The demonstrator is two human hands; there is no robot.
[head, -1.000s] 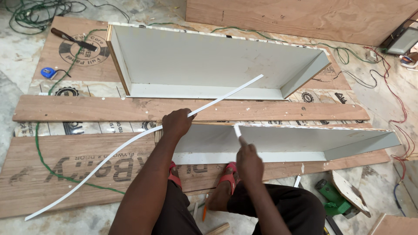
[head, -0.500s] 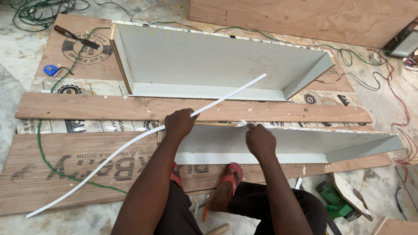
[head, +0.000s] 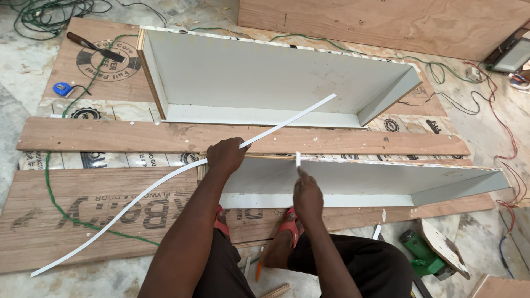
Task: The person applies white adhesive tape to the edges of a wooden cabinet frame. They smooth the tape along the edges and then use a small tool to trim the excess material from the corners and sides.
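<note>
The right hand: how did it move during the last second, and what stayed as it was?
The right hand went up to the top edge of the near white box, then drew back a little; it holds a small white piece upright on that edge. The left hand kept its grip on the long white strip at the same place. Both boxes and the boards stayed put.
</note>
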